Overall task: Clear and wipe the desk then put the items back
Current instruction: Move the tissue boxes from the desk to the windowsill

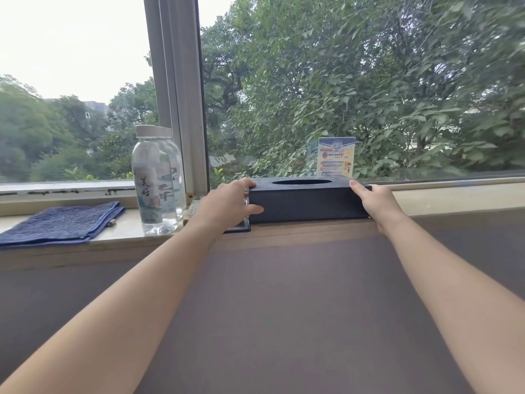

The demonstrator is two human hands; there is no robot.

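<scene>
Head view: both forearms reach forward across the desk (284, 308) toward the window.
Task item: a dark tissue box (306, 200) with an oval opening in its top.
Item location: at the far edge of the desk, directly against the window sill (454, 197), long side facing the camera, upright and level. Whether its base bears on the surface or is held just above it cannot be told.
Left hand (227, 203): wrapped round the left end of the tissue box, thumb laid along the front face, fingers curled over the top corner.
Right hand (375, 203): clasps the right end of the tissue box, thumb pressed on the top edge. The remaining fingers are hidden behind the box end.
Cloth (59, 223): blue, folded, lying flat on the sill at far left, well apart from the box.
Water bottles (150, 180): clear, capped, standing upright in a tight group on the sill between the cloth and the left hand.
Card (336, 157): printed, standing upright behind the box against the glass.
Flat dark object (238, 227): partly hidden under the left hand, just beside the box's left end. Its identity cannot be told.
Window frame (176, 95): a vertical post rising behind the bottles.
</scene>
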